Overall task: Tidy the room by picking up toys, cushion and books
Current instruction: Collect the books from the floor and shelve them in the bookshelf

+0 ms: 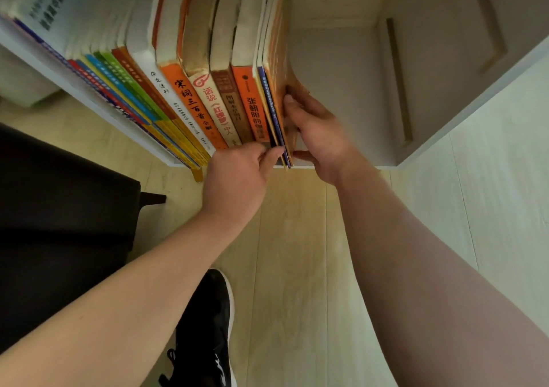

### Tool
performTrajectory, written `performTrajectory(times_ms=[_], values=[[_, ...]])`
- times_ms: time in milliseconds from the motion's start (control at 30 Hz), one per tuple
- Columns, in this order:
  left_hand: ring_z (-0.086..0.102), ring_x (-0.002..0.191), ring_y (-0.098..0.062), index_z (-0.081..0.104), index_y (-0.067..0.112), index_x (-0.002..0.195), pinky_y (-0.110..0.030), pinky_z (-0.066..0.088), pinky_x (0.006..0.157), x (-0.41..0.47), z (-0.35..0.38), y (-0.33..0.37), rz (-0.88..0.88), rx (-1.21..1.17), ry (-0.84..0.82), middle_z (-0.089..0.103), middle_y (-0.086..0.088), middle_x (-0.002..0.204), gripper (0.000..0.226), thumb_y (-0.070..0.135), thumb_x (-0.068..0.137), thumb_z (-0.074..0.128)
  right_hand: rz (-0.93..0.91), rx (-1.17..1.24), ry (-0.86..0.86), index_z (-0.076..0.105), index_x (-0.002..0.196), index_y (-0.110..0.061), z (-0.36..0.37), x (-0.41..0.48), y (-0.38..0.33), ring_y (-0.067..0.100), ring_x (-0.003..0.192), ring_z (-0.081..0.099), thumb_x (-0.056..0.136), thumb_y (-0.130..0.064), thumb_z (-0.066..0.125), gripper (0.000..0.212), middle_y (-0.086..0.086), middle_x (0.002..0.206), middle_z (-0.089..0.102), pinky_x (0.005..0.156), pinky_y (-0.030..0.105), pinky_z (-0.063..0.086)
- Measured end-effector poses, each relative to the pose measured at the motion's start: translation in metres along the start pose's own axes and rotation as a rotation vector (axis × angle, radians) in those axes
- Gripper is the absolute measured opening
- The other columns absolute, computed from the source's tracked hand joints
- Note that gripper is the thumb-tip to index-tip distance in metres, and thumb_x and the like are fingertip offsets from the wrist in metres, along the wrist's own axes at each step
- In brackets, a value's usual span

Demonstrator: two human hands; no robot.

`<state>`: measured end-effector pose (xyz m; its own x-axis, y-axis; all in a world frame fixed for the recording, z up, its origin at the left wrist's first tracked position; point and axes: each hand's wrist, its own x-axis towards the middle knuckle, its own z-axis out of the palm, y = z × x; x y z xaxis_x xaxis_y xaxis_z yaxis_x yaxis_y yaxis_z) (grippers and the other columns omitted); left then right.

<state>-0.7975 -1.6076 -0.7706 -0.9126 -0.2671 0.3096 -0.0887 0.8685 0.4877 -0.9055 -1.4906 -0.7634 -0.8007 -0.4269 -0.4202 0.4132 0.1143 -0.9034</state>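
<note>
Fingers (293,101) of my right hand (318,131) lay flat against the orange cover of the thin books (269,98), last in the row on the white shelf (350,104). My left hand (237,178) pinched their spines. With bare shelf beside them, I judged an early release could let them slump sideways.

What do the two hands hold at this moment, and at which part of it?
The left hand pinches the thin books at the lower end of their spines; the right hand presses against their outermost cover from the side.
</note>
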Motion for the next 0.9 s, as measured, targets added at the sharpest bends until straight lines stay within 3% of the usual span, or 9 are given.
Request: performTrajectory(times_ms=[133, 233, 267, 333, 400, 500, 600, 733, 900], values=[[0.062, 0.052, -0.015, 0.072, 0.016, 0.074, -0.025, 0.044, 0.047, -0.002, -0.001, 0.001, 0.12, 0.188, 0.069, 0.069, 0.003, 0.065, 0.04, 0.048, 0.095, 0.061, 0.013, 0.093, -0.027, 0.053, 0.139, -0.045, 0.002, -0.003, 0.004, 0.008, 0.101, 0.071, 0.097, -0.048, 0.06, 0.042, -0.008, 0.118, 0.072, 0.088, 0.037, 0.059], [0.055, 0.056, -0.022, 0.065, 0.011, 0.067, -0.03, 0.04, 0.049, 0.001, -0.022, 0.02, 0.488, 0.165, 0.394, 0.062, -0.004, 0.064, 0.033, 0.032, 0.091, 0.072, 0.003, 0.149, -0.035, 0.052, 0.138, -0.044, 0.005, -0.004, 0.009, 0.016, 0.11, 0.069, 0.098, -0.043, 0.06, 0.041, -0.006, 0.126, 0.07, 0.093, 0.04, 0.058], [0.056, 0.065, -0.026, 0.065, 0.008, 0.073, -0.035, 0.044, 0.055, 0.006, -0.032, 0.027, 0.597, 0.143, 0.485, 0.063, -0.01, 0.071, 0.025, 0.025, 0.087, 0.077, 0.002, 0.162, -0.032, 0.053, 0.138, -0.045, 0.006, -0.003, 0.011, 0.018, 0.112, 0.068, 0.097, -0.043, 0.061, 0.042, -0.006, 0.126, 0.07, 0.096, 0.042, 0.057], [0.059, 0.09, -0.031, 0.066, 0.008, 0.098, -0.044, 0.047, 0.074, 0.02, -0.05, 0.037, 0.618, 0.228, 0.581, 0.066, -0.02, 0.094, 0.024, 0.023, 0.083, 0.077, 0.007, 0.184, -0.029, 0.054, 0.138, -0.044, 0.008, -0.004, 0.012, 0.015, 0.107, 0.07, 0.097, -0.039, 0.063, 0.043, -0.004, 0.123, 0.07, 0.09, 0.039, 0.059], [0.055, 0.119, -0.033, 0.062, 0.008, 0.125, -0.049, 0.041, 0.096, 0.033, -0.062, 0.037, 0.5, 0.368, 0.499, 0.062, -0.022, 0.124, 0.041, 0.03, 0.09, 0.066, 0.005, 0.184, -0.015, 0.054, 0.138, -0.038, 0.008, -0.006, 0.013, 0.01, 0.093, 0.071, 0.098, -0.039, 0.062, 0.041, -0.001, 0.118, 0.071, 0.078, 0.031, 0.059], [0.037, 0.143, -0.026, 0.041, 0.007, 0.149, -0.043, 0.021, 0.116, 0.039, -0.071, 0.031, 0.413, 0.504, 0.243, 0.042, -0.01, 0.154, 0.057, 0.036, 0.101, 0.048, 0.012, 0.172, 0.038, 0.059, 0.131, -0.031, 0.011, -0.011, 0.018, 0.012, 0.089, 0.068, 0.097, -0.033, 0.06, 0.034, 0.005, 0.113, 0.07, 0.084, 0.035, 0.058], [0.041, 0.141, -0.02, 0.04, 0.01, 0.15, -0.042, 0.023, 0.116, 0.04, -0.073, 0.028, 0.423, 0.51, 0.236, 0.043, -0.004, 0.154, 0.052, 0.036, 0.105, 0.042, -0.008, 0.096, 0.099, 0.06, 0.131, -0.029, 0.012, -0.016, 0.03, 0.016, 0.097, 0.069, 0.087, -0.023, 0.057, 0.044, 0.001, 0.119, 0.069, 0.086, 0.037, 0.058], [0.048, 0.135, -0.02, 0.051, 0.012, 0.143, -0.04, 0.03, 0.108, 0.047, -0.074, 0.024, 0.442, 0.439, 0.257, 0.051, -0.002, 0.149, 0.05, 0.041, 0.103, 0.051, -0.173, -0.422, 0.094, 0.038, 0.15, -0.034, 0.013, -0.029, 0.047, 0.018, 0.114, 0.063, 0.08, -0.019, 0.068, 0.078, -0.003, 0.136, 0.057, 0.09, 0.039, 0.058], [0.05, 0.133, -0.018, 0.058, 0.014, 0.136, -0.037, 0.031, 0.105, 0.054, -0.071, 0.022, 0.459, 0.39, 0.281, 0.055, 0.0, 0.145, 0.048, 0.041, 0.097, 0.06, -0.332, -0.704, 0.234, 0.034, 0.149, -0.029, 0.024, -0.02, 0.046, 0.022, 0.103, 0.068, 0.092, -0.019, 0.069, 0.067, 0.003, 0.127, 0.064, 0.083, 0.039, 0.059]])
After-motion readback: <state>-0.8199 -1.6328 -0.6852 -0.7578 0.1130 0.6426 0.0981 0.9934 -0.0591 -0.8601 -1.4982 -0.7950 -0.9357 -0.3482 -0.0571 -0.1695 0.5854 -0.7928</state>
